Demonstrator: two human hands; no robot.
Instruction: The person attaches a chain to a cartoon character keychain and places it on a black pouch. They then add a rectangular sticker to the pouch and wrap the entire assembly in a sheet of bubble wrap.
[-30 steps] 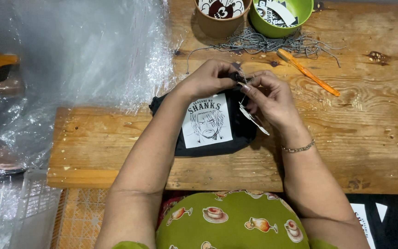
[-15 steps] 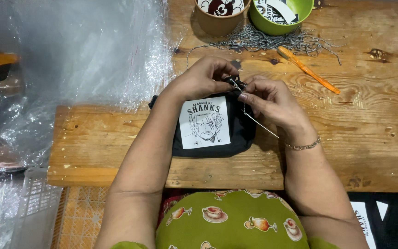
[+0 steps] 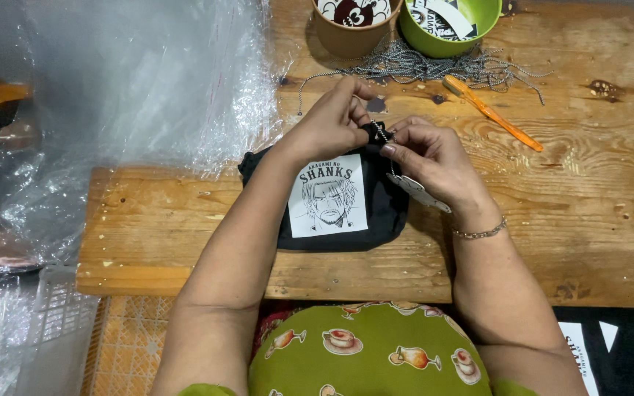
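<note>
Head view: left hand (image 3: pixel 332 121) and right hand (image 3: pixel 427 158) pinch a thin bead chain (image 3: pixel 381 132) between closed fingertips at the top of a black pouch (image 3: pixel 387 202), lying near the wooden table's (image 3: pixel 588 220) front edge.

**A wooden table and its load**

A worn plank table (image 3: pixel 588 220) fills the middle and right of the frame. A black pouch (image 3: pixel 387 213) with a white printed patch lies at its centre. Along the top edge stand a brown cup (image 3: pixel 346 37) and a green bowl (image 3: pixel 445 37), with tangled grey cord (image 3: pixel 434 70) below them and an orange tool (image 3: pixel 493 114) to the right. Clear plastic wrap (image 3: pixel 148 81) covers the upper left.
</note>
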